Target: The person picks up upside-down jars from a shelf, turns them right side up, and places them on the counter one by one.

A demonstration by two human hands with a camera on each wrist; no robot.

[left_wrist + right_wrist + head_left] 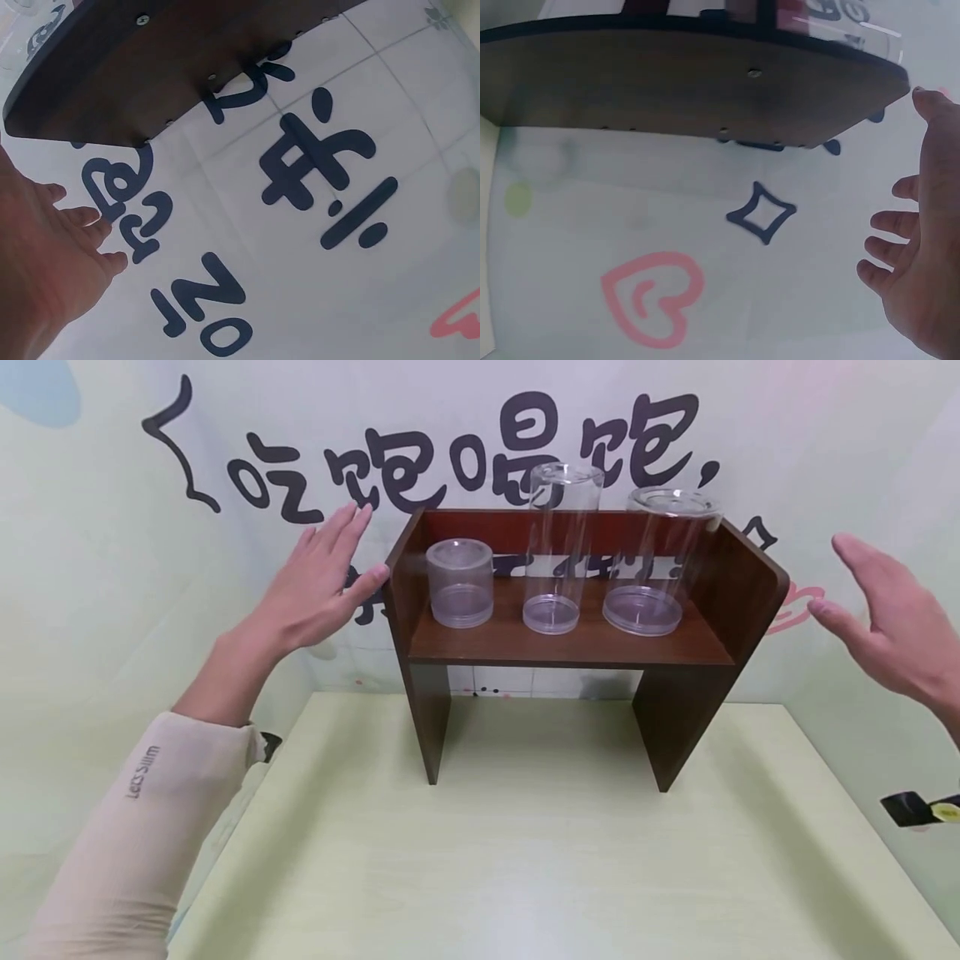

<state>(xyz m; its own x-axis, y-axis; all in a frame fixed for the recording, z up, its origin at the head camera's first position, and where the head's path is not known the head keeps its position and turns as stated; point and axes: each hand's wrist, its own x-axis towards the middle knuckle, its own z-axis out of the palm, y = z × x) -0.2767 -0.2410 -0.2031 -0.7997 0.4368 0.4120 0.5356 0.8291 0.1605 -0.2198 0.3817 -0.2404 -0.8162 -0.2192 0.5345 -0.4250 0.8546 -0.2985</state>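
Observation:
A dark brown wooden shelf (570, 647) stands on the table, bearing three clear cylindrical containers. The short one (461, 593) is at its left, a tall narrow one (552, 610) in the middle, and a wide tall one (643, 610) at the right. Beside the left side panel my left hand (318, 581) is raised with extended fingers, its thumb tip right at the panel's edge. My right hand (892, 618) is held up right of the shelf, apart from it in the head view, holding nothing. Both wrist views show the hands near the outer faces of the side panels.
The pale table (510, 860) extends in front of the shelf and beneath it. Close behind rises a white wall covering (465, 402) with large black lettering; similar walls flank both sides. A black strap end (906, 808) shows below the right hand.

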